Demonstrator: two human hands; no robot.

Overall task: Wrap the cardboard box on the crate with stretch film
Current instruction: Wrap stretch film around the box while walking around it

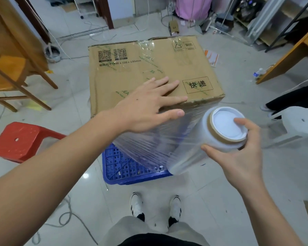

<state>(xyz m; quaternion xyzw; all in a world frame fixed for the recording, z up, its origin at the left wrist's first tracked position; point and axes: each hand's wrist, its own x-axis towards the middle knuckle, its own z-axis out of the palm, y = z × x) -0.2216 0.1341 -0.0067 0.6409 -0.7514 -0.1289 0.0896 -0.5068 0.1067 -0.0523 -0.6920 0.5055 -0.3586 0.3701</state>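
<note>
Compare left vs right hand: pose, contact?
The left hand lies flat, fingers spread straight on the cardboard box top; the right hand curls around the stretch film roll. Left reaches farther forward over the box; right sits beside its near corner. Both are bare.

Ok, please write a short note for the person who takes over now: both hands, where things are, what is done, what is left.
Left hand: open, flat on top of the cardboard box near its front edge.
Right hand: holds the stretch film roll by its upper end.
The box sits on the blue crate.
Done: film is stretched from the roll across the box's near side; some lies over the top.
Left: more passes around the box, then tear off.
</note>
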